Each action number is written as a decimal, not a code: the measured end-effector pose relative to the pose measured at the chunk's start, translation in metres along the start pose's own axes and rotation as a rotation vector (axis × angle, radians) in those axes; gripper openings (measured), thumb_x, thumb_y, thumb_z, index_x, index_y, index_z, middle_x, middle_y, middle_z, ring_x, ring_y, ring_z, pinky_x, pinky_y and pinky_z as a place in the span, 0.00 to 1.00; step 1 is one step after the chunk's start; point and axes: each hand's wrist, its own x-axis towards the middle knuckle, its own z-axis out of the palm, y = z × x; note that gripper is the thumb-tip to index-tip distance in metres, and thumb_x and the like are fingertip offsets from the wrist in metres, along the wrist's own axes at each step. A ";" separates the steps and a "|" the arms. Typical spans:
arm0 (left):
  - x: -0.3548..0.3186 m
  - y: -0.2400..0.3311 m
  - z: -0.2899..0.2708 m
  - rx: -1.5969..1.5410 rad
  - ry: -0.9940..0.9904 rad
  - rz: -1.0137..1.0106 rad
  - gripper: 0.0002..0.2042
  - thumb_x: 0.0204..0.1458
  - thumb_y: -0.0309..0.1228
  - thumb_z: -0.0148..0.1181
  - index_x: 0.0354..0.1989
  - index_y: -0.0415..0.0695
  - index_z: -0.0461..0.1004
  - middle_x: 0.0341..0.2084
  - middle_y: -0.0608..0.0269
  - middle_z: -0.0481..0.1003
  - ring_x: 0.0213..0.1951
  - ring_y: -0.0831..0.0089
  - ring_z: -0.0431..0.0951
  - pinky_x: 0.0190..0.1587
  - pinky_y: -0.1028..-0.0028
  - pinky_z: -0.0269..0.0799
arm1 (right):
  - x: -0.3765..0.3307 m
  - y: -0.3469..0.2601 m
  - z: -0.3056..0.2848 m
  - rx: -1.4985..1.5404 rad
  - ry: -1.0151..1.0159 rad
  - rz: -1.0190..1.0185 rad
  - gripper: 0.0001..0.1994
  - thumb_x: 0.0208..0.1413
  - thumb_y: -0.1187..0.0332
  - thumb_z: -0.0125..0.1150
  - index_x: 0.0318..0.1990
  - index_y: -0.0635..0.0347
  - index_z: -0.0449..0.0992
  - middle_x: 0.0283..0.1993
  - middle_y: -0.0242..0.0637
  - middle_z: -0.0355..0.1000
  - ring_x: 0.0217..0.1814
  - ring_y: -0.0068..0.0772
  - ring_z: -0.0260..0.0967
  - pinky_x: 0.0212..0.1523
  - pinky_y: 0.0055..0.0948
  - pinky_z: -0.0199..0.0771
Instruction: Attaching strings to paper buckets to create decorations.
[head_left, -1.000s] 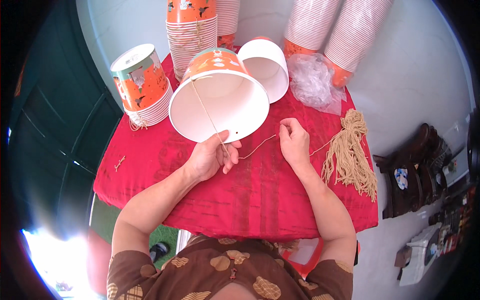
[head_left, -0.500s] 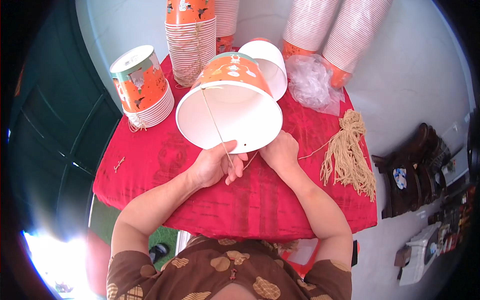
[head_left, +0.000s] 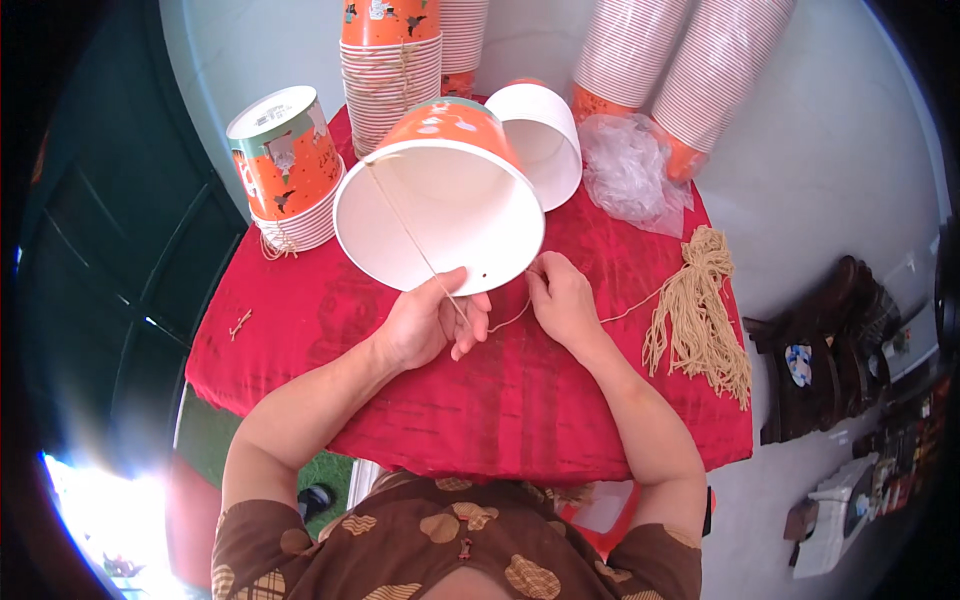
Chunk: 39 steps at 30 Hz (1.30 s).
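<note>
An orange paper bucket (head_left: 440,220) lies tilted with its white mouth facing me. Its lower rim is gripped by my left hand (head_left: 420,320), thumb over the edge and fingers outside. A beige string (head_left: 403,222) runs from the bucket's upper rim across the mouth to that thumb. A small dark hole shows near the lower rim. Just right of the rim, my right hand (head_left: 565,308) is closed in a pinch on the string, which sags between both hands. From there the string leads to a bundle of cut strings (head_left: 697,320) on the right.
A short bucket stack (head_left: 290,175) stands left on the red tablecloth (head_left: 420,420). Taller stacks (head_left: 390,90) rise behind, more at the back right. Another white-mouthed bucket (head_left: 545,145) lies behind mine. Crumpled clear plastic (head_left: 632,170) sits at the back right; string scraps (head_left: 240,323) lie left.
The bucket has shifted left and tilted a little. My right hand has come away from its rim, and more string shows between my hands.
</note>
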 end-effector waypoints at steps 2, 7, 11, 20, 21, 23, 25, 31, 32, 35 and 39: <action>0.001 0.001 -0.003 -0.019 0.004 0.033 0.23 0.66 0.42 0.35 0.35 0.37 0.73 0.19 0.52 0.75 0.15 0.68 0.72 0.16 0.74 0.66 | -0.001 0.004 0.000 0.328 0.003 -0.049 0.04 0.58 0.74 0.58 0.34 0.66 0.70 0.30 0.37 0.69 0.28 0.27 0.67 0.31 0.27 0.68; 0.002 0.003 -0.009 -0.014 0.008 0.173 0.21 0.65 0.42 0.38 0.37 0.37 0.75 0.28 0.54 0.77 0.21 0.70 0.72 0.19 0.74 0.67 | -0.004 -0.006 -0.005 0.788 -0.154 0.011 0.04 0.63 0.72 0.55 0.37 0.63 0.70 0.28 0.27 0.66 0.26 0.16 0.60 0.29 0.19 0.63; 0.002 0.004 -0.002 -0.051 0.084 0.179 0.17 0.63 0.39 0.42 0.45 0.37 0.72 0.37 0.56 0.76 0.32 0.71 0.72 0.22 0.75 0.67 | -0.006 -0.011 -0.008 1.027 -0.245 0.091 0.06 0.64 0.70 0.54 0.37 0.62 0.70 0.28 0.27 0.66 0.26 0.16 0.59 0.28 0.18 0.62; 0.004 -0.002 -0.003 -0.078 0.015 0.140 0.23 0.59 0.40 0.46 0.58 0.36 0.65 0.44 0.56 0.75 0.34 0.72 0.72 0.21 0.77 0.67 | -0.012 -0.023 -0.006 1.337 -0.374 0.297 0.06 0.64 0.69 0.56 0.39 0.62 0.73 0.31 0.30 0.70 0.26 0.19 0.62 0.26 0.20 0.63; 0.005 -0.002 -0.003 -0.093 -0.010 0.142 0.24 0.59 0.40 0.47 0.58 0.35 0.65 0.43 0.56 0.76 0.34 0.73 0.71 0.20 0.78 0.67 | -0.012 -0.023 -0.006 1.340 -0.372 0.298 0.06 0.64 0.69 0.56 0.39 0.62 0.73 0.31 0.30 0.70 0.26 0.19 0.62 0.26 0.20 0.63; 0.004 0.000 0.000 -0.114 -0.007 0.125 0.24 0.59 0.41 0.47 0.57 0.34 0.66 0.43 0.56 0.76 0.34 0.73 0.71 0.20 0.77 0.67 | -0.012 -0.023 -0.007 1.367 -0.392 0.313 0.06 0.64 0.69 0.56 0.39 0.62 0.73 0.32 0.29 0.70 0.27 0.18 0.62 0.26 0.19 0.63; 0.004 -0.001 -0.001 -0.137 -0.005 0.109 0.24 0.59 0.41 0.47 0.57 0.33 0.66 0.43 0.56 0.76 0.34 0.74 0.71 0.19 0.77 0.67 | -0.013 -0.024 -0.007 1.363 -0.396 0.317 0.06 0.64 0.69 0.56 0.39 0.62 0.73 0.32 0.29 0.70 0.27 0.18 0.62 0.26 0.19 0.63; 0.003 -0.001 -0.004 -0.141 -0.011 0.084 0.21 0.59 0.41 0.50 0.51 0.36 0.69 0.40 0.57 0.76 0.33 0.72 0.74 0.23 0.74 0.69 | -0.013 -0.025 -0.005 1.358 -0.420 0.319 0.06 0.64 0.68 0.56 0.39 0.61 0.73 0.32 0.29 0.70 0.27 0.17 0.62 0.26 0.19 0.62; 0.003 -0.001 -0.005 -0.135 -0.014 0.100 0.21 0.59 0.41 0.49 0.51 0.35 0.69 0.39 0.57 0.76 0.33 0.72 0.75 0.24 0.73 0.71 | -0.014 -0.026 -0.005 1.358 -0.426 0.316 0.06 0.64 0.68 0.56 0.39 0.61 0.73 0.32 0.28 0.70 0.27 0.17 0.62 0.26 0.18 0.62; 0.003 0.001 -0.004 -0.121 -0.010 0.113 0.21 0.60 0.41 0.46 0.49 0.34 0.70 0.39 0.56 0.76 0.33 0.72 0.75 0.24 0.72 0.72 | -0.013 -0.024 -0.005 1.360 -0.452 0.292 0.06 0.64 0.68 0.57 0.39 0.61 0.73 0.32 0.28 0.69 0.27 0.16 0.62 0.26 0.18 0.62; 0.005 0.005 -0.001 -0.130 0.082 0.147 0.23 0.62 0.41 0.39 0.44 0.32 0.73 0.38 0.52 0.75 0.32 0.70 0.76 0.25 0.71 0.73 | -0.014 -0.023 -0.005 1.320 -0.424 0.277 0.06 0.64 0.68 0.56 0.39 0.61 0.72 0.33 0.28 0.69 0.27 0.16 0.62 0.26 0.18 0.62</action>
